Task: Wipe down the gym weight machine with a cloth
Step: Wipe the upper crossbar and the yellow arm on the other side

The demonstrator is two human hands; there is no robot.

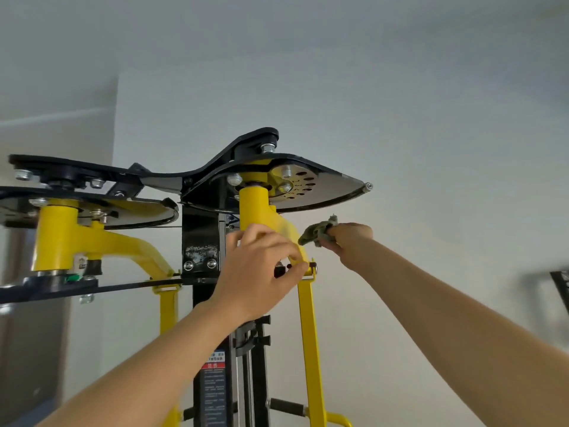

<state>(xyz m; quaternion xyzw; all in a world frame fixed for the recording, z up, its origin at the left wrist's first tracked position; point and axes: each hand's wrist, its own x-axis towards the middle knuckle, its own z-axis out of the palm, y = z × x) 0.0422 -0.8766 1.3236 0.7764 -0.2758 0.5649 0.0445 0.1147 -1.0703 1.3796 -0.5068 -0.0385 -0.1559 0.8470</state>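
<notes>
Weight machine column [200, 229] bears yellow arms [257, 204]; label [214, 386] stuck on it.

My cloth [318, 232] was grey-green. The arms [308, 318] were yellow, the plates [172, 177] black, the disc [295, 183] brass with dark holes, the wall [400, 87] pale grey.

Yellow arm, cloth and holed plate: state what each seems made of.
The yellow arm: likely steel tube, glossy yellow paint, judging by its smooth sheen. The cloth: soft fabric, grey-green, crumpled in the right hand. The holed plate: bare metal, probably steel, silver with dull reflections.
</notes>
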